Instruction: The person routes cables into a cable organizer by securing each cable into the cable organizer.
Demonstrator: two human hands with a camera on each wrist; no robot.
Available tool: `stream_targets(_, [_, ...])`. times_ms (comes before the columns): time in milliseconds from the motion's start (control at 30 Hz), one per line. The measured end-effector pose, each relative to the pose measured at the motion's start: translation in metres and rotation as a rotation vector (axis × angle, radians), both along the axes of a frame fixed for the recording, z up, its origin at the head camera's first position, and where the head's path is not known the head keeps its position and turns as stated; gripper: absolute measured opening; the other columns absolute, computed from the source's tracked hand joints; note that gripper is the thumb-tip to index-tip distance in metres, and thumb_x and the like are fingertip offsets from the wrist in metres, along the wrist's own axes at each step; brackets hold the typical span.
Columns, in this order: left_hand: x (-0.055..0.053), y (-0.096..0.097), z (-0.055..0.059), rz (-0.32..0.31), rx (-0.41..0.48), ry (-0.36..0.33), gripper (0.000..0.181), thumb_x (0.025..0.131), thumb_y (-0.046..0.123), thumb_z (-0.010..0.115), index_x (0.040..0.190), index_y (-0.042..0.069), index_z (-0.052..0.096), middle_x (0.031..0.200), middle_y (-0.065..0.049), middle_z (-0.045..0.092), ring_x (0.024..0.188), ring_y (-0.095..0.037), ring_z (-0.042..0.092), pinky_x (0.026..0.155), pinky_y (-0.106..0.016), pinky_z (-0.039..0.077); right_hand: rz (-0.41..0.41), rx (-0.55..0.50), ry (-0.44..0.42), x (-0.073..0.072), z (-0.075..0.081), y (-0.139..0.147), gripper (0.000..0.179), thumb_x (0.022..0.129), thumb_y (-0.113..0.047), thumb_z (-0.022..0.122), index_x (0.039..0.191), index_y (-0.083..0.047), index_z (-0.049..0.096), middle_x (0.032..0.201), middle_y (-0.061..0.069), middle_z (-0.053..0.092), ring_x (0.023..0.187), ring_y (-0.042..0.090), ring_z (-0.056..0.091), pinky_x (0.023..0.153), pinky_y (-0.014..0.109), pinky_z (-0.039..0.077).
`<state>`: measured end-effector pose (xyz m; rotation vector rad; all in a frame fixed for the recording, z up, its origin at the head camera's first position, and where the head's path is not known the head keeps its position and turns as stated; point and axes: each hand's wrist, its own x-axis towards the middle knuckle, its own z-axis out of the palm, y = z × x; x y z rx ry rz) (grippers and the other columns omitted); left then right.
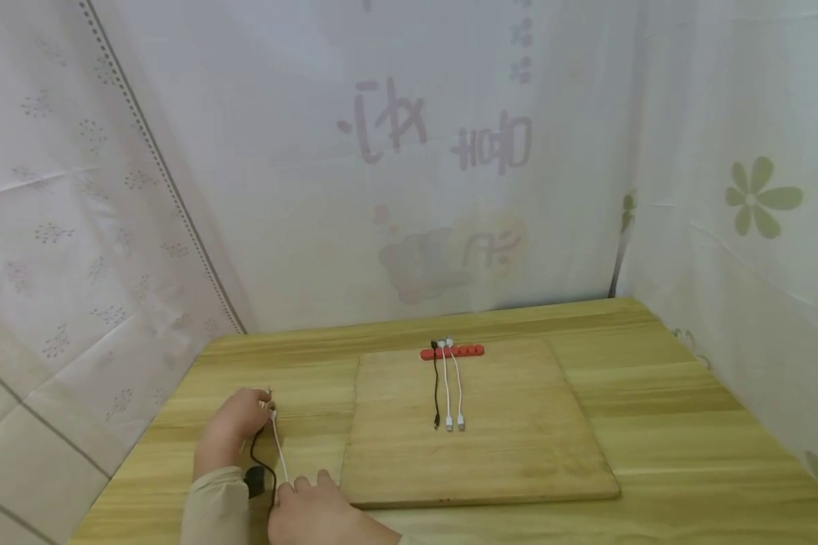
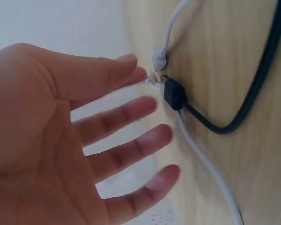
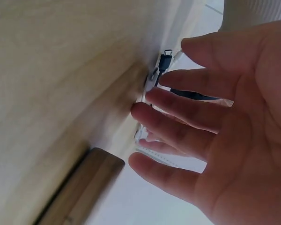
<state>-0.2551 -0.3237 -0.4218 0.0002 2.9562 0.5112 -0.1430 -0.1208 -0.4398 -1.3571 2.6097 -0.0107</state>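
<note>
At the left of the table, my left hand (image 1: 244,415) is at the upper ends of a black cable (image 1: 264,458) and a white cable (image 1: 280,446). Its thumb and index finger pinch a small white end (image 2: 152,82); the other fingers are spread. Beside those fingertips lie a black USB plug (image 2: 173,93) and another white connector (image 2: 159,58). My right hand (image 1: 316,511) is near the cables' lower ends, fingers extended and apart. In the right wrist view, a black connector (image 3: 165,61) stands just past its fingertips, with a white connector (image 3: 178,57) partly hidden by the thumb.
A wooden board (image 1: 518,454) lies right of my hands. At its far edge, a red cable holder (image 1: 470,350) carries a short black cable (image 1: 436,386) and two white cables (image 1: 447,390). A dark round object (image 1: 255,481) sits by the left sleeve. Curtains (image 1: 409,189) surround the table.
</note>
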Motion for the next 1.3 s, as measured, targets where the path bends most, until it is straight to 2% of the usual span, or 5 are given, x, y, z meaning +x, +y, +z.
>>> stream_targets(100, [-0.003,0.001,-0.003,-0.02,-0.029,0.031,0.028,0.098,0.011,0.069,0.121,-0.005,0.073,0.139,-0.042,0.056,0.134,-0.061,0.05,0.108,-0.065,0.048,-0.024,0.012,0.012,0.001,0.001,0.0,0.026,0.106,-0.05,0.06,0.118,-0.034,0.076,0.12,-0.011,0.061,0.104,0.007,0.056,0.102,0.039,0.049])
stream_targets(267, [-0.004,0.002,-0.006,-0.028,-0.017,0.063,0.015,0.092,0.01,0.078,0.1,-0.001,0.073,0.115,-0.029,0.071,0.103,-0.041,0.067,0.091,-0.056,0.055,-0.08,0.025,0.078,0.003,0.001,-0.001,0.024,0.108,-0.046,0.057,0.114,-0.032,0.076,0.112,-0.008,0.061,0.096,0.009,0.051,0.091,0.034,0.044])
stream_targets(500, [-0.004,0.005,-0.006,0.0,0.0,0.04,0.017,0.09,0.011,0.078,0.095,0.001,0.066,0.094,-0.013,0.07,0.084,-0.025,0.061,0.076,-0.044,0.052,-0.14,0.024,0.149,0.003,-0.002,-0.002,0.021,0.109,-0.039,0.057,0.109,-0.03,0.076,0.11,-0.006,0.068,0.093,0.011,0.054,0.082,0.032,0.04])
stream_targets(967, [0.002,0.01,0.002,-0.016,0.04,0.032,0.017,0.089,0.01,0.077,0.087,0.002,0.061,0.086,-0.009,0.065,0.079,-0.023,0.058,0.072,-0.039,0.05,-0.06,-0.045,0.122,-0.002,0.013,0.016,0.011,0.091,-0.044,0.082,0.095,-0.035,0.077,0.101,-0.008,0.073,0.087,0.009,0.059,0.076,0.029,0.042])
stream_targets(1300, [0.006,0.018,0.012,0.019,0.146,0.007,0.018,0.089,0.006,0.075,0.078,0.005,0.061,0.075,-0.004,0.057,0.069,-0.019,0.051,0.062,-0.032,0.043,0.025,-0.079,0.161,-0.004,0.022,0.024,0.011,0.097,-0.032,0.077,0.086,-0.034,0.074,0.097,-0.011,0.069,0.086,0.007,0.056,0.074,0.028,0.044])
